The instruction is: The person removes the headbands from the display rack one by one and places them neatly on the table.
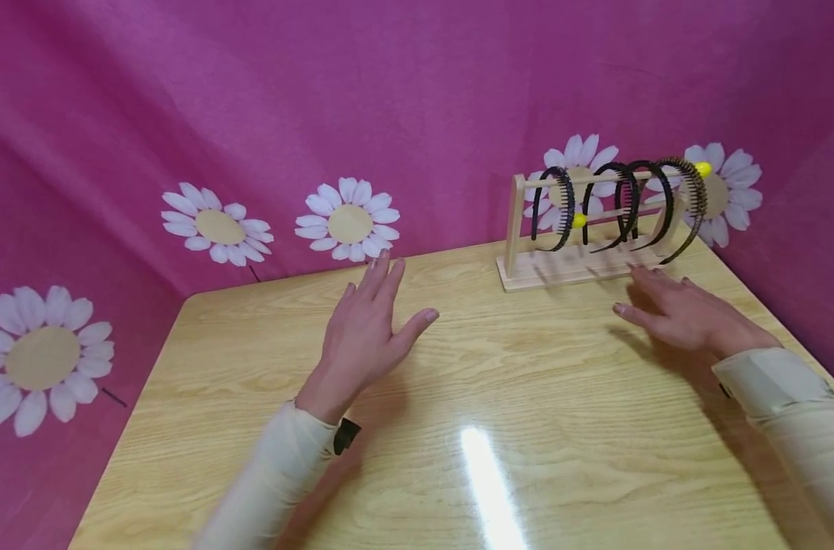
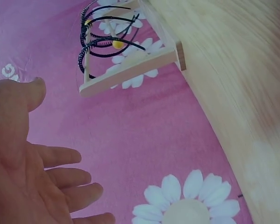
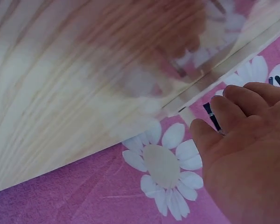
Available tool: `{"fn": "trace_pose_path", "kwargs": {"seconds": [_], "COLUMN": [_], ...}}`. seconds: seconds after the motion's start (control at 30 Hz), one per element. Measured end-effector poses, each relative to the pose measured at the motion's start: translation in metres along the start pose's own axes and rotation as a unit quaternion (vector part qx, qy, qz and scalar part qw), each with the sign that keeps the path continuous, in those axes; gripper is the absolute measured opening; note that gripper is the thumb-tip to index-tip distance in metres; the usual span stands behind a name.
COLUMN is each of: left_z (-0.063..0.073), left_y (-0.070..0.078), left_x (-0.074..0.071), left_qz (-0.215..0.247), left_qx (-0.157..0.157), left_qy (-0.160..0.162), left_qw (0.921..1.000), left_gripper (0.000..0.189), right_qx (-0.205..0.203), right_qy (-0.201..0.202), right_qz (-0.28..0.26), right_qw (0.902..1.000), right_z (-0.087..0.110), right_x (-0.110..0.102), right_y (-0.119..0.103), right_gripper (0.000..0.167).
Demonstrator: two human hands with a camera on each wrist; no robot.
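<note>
A wooden rack (image 1: 512, 229) stands at the back right of the table, with several dark headbands (image 1: 567, 206) hung over its bar. The rightmost headband (image 1: 697, 200) is brownish and toothed. My right hand (image 1: 685, 313) is just in front of the rack's right end, fingers extended toward its base and holding nothing. Left of the rack, my left hand (image 1: 362, 332) hovers over the table with fingers straight and thumb spread. In the left wrist view the palm of this hand (image 2: 32, 182) is bare, with the rack (image 2: 130, 72) beyond it.
Yellow balls (image 1: 579, 221) show on the rack, one low and one at the upper right. The light wooden table (image 1: 458, 367) meets a pink cloth (image 1: 417, 92) printed with white flowers behind and at both sides. A light reflection lies across the tabletop.
</note>
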State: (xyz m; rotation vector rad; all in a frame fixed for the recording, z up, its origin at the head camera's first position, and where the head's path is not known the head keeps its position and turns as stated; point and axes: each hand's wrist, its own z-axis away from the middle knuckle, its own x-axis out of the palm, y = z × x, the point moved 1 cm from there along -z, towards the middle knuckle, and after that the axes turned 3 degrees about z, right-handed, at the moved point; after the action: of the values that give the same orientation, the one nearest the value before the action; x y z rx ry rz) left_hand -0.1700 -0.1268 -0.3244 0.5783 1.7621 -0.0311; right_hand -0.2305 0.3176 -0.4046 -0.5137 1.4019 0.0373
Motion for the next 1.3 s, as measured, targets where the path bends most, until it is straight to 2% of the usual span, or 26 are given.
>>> {"fn": "trace_pose_path", "kwargs": {"seconds": [0.37,0.6,0.83,1.0,1.17,1.3], "left_z": [-0.017,-0.028,-0.043,-0.049,-0.057,-0.066], "left_y": [0.024,0.034,0.044,0.051,0.059,0.066], "left_x": [0.011,0.016,0.021,0.025,0.031,0.037], "left_qz": [0.075,0.107,0.169,0.203,0.259,0.330], "left_qx": [0.031,0.058,0.037,0.039,0.031,0.012], "left_qy": [0.075,0.127,0.133,0.134,0.138,0.135], "left_qw": [0.9939,0.9844,0.9760,0.9691,0.9555,0.9344], "left_gripper": [0.069,0.056,0.052,0.045,0.040,0.036], "right_qx": [0.030,0.037,0.044,0.048,0.048,0.050], "right_qy": [-0.024,-0.024,-0.027,-0.025,-0.016,-0.015], "right_qz": [-0.018,-0.011,0.009,0.031,0.043,0.048], "right_qw": [0.9991,0.9990,0.9986,0.9981,0.9978,0.9975], "right_z": [-0.007,-0.009,-0.015,-0.020,-0.022,-0.024], "right_x": [0.005,0.003,0.001,0.002,0.003,0.003], "right_y": [0.014,0.018,0.022,0.025,0.029,0.030], "right_gripper": [0.092,0.092,0.095,0.095,0.093,0.093]}}
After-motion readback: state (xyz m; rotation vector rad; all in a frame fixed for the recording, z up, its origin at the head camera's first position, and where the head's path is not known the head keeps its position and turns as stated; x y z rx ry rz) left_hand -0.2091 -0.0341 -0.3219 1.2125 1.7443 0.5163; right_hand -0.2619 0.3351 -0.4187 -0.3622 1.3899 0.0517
